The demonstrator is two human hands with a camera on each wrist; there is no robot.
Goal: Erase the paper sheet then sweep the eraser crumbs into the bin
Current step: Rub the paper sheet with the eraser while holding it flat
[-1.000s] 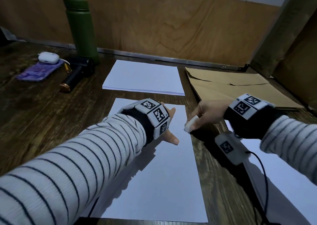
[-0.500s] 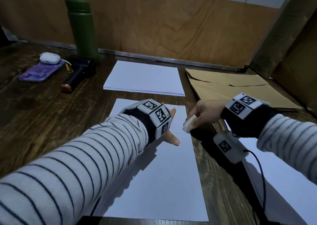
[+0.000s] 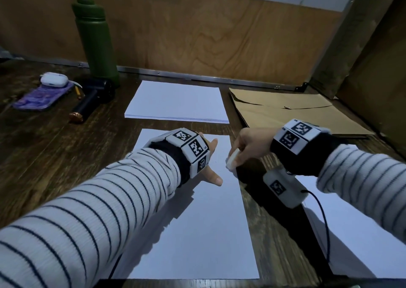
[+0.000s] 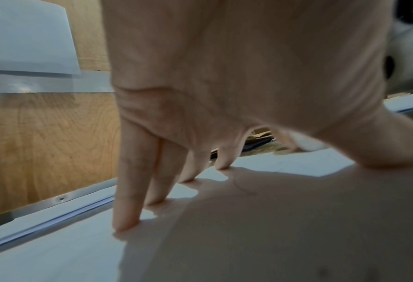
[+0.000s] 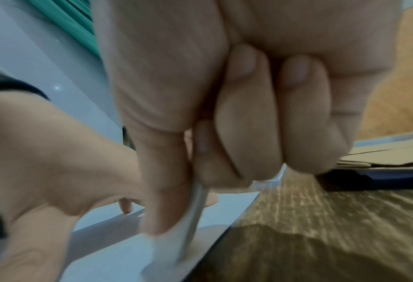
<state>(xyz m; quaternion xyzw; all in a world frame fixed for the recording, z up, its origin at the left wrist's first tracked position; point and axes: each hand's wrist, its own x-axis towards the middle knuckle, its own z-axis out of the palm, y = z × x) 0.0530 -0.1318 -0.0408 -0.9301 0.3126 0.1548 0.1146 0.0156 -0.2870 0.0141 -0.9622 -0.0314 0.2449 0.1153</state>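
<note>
"What is hard to see?"

"The left hand (image 3: 211, 156) is mostly hidden behind its wrist band. The bin is nowhere to be seen. The crumbs are too small to make out."

"Where is the eraser?"

"The right hand (image 3: 250, 143) pinches the white eraser (image 3: 232, 158), tip down on the right edge of the paper sheet (image 3: 204, 226). The left hand lies spread flat on the sheet, just beside it, thumb near the eraser."
</note>
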